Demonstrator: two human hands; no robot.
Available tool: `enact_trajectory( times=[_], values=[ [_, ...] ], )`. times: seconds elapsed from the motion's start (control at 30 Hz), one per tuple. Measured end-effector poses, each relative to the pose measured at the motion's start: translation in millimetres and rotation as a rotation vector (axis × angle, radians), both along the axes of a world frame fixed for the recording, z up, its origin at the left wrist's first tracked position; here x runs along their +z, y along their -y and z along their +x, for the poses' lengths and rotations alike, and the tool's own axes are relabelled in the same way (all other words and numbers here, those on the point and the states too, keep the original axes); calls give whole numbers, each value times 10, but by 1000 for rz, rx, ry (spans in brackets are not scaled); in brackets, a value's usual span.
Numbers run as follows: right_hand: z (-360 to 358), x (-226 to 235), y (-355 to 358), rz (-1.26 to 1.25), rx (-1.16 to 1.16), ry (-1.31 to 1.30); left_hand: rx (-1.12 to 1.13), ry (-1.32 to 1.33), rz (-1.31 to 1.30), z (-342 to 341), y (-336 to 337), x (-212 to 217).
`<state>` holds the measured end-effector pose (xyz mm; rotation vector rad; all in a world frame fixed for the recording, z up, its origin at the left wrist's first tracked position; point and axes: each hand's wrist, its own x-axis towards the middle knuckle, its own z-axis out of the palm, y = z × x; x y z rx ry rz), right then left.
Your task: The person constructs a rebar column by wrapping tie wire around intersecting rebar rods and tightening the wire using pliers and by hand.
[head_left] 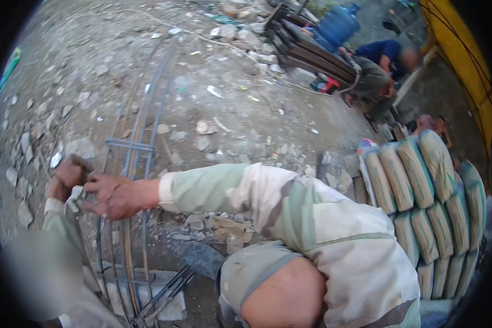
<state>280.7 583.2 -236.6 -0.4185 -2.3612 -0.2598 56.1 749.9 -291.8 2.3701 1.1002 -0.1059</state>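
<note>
Both my hands are at the left, close together beside a long cage of steel rebar lying on the ground. My right hand reaches across above the rods, its fingers bent around a small pale grey chunk, perhaps a stone. Just past it, my left hand is closed with fingers curled; whatever it may hold is hidden. Rectangular stirrups cross the long rods. Near the lower edge, loose dark bars lie against the cage, next to a pale block.
Stacked cement bags stand at the right. Beyond them a person crouches near a blue water jug and dark beams. A yellow sheet hangs at upper right. Stones and a thin rope lie on the dirt.
</note>
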Motion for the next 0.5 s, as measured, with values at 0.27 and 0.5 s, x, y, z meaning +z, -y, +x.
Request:
enact_trajectory(
  times=[0.27, 0.5],
  values=[
    [279, -224, -323, 79, -39, 104, 89, 274, -44, 1039, -233, 342],
    [102, -231, -324, 71, -19, 173, 83, 274, 40, 774, -134, 277]
  ],
)
